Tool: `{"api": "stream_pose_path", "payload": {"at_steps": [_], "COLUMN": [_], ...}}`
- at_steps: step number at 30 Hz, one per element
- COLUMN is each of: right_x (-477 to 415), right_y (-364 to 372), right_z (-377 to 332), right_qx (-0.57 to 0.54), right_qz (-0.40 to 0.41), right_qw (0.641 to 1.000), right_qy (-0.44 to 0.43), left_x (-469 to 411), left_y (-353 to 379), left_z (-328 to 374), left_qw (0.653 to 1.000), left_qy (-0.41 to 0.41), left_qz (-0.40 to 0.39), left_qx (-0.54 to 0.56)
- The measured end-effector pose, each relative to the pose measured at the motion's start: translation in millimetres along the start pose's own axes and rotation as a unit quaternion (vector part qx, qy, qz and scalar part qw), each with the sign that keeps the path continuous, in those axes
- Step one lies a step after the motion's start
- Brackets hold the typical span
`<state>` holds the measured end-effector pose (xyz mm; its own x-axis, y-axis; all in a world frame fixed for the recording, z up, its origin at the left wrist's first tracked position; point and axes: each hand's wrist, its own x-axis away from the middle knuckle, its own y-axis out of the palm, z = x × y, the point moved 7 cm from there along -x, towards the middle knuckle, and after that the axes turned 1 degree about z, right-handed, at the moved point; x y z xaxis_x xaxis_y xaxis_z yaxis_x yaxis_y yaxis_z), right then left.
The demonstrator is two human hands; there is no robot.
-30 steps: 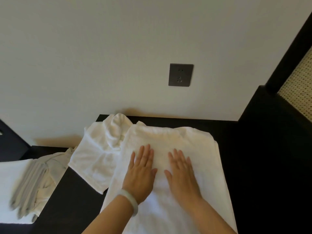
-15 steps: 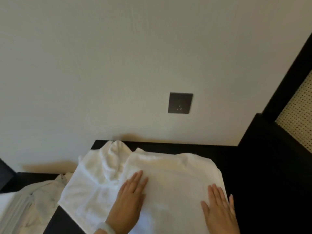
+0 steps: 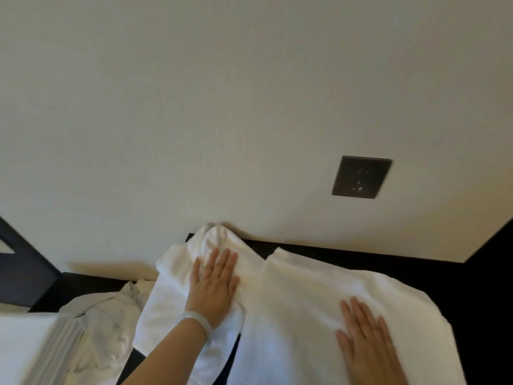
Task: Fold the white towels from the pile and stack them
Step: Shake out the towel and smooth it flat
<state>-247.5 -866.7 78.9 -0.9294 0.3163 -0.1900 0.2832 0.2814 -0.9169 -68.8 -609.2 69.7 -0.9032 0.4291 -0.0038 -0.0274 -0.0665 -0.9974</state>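
Left hand (image 3: 213, 284) has shifted left onto the rumpled towel (image 3: 169, 295), fingers flat. Right hand (image 3: 366, 337) lies open on the spread towel (image 3: 299, 295) just beside it.

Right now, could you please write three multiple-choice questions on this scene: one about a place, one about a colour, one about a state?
1. Where does the left hand rest? A) on the crumpled towel near the wall B) on a cup C) in the air
2. What colour is the wall socket? A) white B) dark grey C) red
3. How is the right hand? A) a fist B) pinching a corner C) flat on the spread towel
Answers: 1 A, palm on the bunched cloth; 2 B, the plate is dark against the pale wall; 3 C, fingers straight on the cloth.
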Motion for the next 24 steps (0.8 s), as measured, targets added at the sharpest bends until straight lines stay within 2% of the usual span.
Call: {"api": "stream_pose_path", "payload": {"at_steps": [4, 7, 8, 10, 12, 13, 15, 18, 20, 24], "right_x": [-6, -8, -9, -11, -10, -8, -6, -3, -2, -1], "right_y": [-8, -8, -9, -10, -9, -10, -10, -8, -6, 0], "right_z": [18, 25, 24, 21, 20, 21, 23, 23, 24, 23], "right_qx": [0.017, 0.037, 0.028, 0.006, 0.003, 0.015, 0.048, 0.085, 0.099, 0.122], "right_qz": [0.033, 0.023, 0.016, 0.008, -0.006, -0.008, -0.009, -0.033, -0.053, -0.057], "right_qw": [0.999, 0.999, 0.999, 1.000, 1.000, 1.000, 0.999, 0.995, 0.993, 0.991], "right_qy": [0.015, 0.025, 0.028, 0.018, 0.009, 0.013, 0.025, 0.032, 0.038, 0.005], "left_x": [-43, -49, -47, -36, -19, -14, -21, -48, -61, -58], "left_y": [11, 5, 1, -6, -2, 4, 11, 15, 16, 17], "left_z": [-35, -27, -18, 17, 51, 57, 49, 16, 3, 10], "left_qw": [0.993, 0.990, 0.993, 0.996, 0.976, 0.969, 0.981, 0.999, 0.997, 0.992], "left_qy": [-0.116, -0.134, -0.105, 0.043, 0.208, 0.239, 0.188, 0.025, -0.067, -0.083], "left_qz": [-0.017, -0.001, 0.021, 0.063, 0.063, 0.057, 0.016, 0.000, -0.024, -0.031], "left_qx": [-0.011, 0.036, 0.054, 0.052, 0.009, -0.012, -0.033, -0.046, -0.013, 0.085]}}
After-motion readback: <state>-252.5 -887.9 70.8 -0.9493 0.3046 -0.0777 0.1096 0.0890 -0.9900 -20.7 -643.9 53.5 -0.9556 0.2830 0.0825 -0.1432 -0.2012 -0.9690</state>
